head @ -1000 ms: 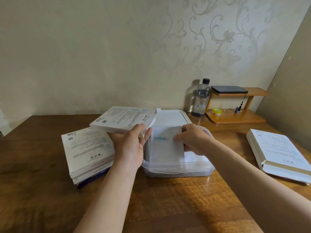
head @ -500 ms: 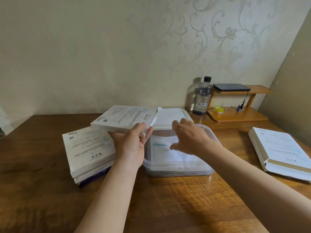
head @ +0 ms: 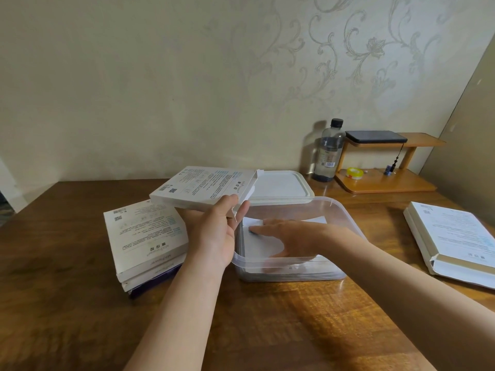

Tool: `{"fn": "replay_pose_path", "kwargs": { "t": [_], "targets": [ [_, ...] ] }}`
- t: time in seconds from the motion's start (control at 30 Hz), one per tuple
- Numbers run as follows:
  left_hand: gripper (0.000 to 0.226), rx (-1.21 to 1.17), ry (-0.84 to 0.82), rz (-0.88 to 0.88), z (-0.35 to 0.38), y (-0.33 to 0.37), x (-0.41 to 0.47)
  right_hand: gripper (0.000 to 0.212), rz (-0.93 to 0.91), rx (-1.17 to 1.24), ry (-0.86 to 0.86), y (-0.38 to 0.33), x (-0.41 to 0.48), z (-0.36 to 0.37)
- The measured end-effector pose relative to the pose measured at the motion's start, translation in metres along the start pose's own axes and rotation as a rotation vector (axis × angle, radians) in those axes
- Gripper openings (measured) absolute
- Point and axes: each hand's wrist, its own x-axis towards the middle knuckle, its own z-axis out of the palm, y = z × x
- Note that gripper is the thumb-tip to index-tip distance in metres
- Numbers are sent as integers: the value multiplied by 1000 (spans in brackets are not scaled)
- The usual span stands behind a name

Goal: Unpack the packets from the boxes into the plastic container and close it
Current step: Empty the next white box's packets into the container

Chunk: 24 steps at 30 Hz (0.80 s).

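While the right hand lies inside the clear plastic container, its grip is spread flat. Its straight fingers press on a white paper packet at the bottom. The container sits in the middle of the brown wooden counter.

Just left of it, the left hand holds up a white flat cardboard box. Its grip is curled round the near end of the box. The box is tilted and one end is open.

A white plastic lid lies flat just behind the container. A stack of white flat boxes sits on the left. An open white box lies on the right. Far back stand a clear plastic bottle with a black cap and a small wooden shelf.
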Motion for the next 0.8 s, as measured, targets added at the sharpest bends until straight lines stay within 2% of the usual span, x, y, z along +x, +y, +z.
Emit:
{"fn": "replay_pose_path", "kwargs": {
  "t": [0.27, 0.6, 0.7, 0.8],
  "targets": [
    [64, 8, -14, 22, -3, -2, 3, 79, 10, -92, -50, 6, 11, 11],
    [62, 39, -12, 16, -3, -2, 2, 90, 54, -180, -197, 3, 20, 14],
    [64, 34, -7, 19, -2, -2, 1, 87, 46, -168, -183, 1, 16, 12],
    [63, 38, -12, 20, -1, -2, 1, 78, -2, -59, -55, 1, 5, 3]
  ]
}}
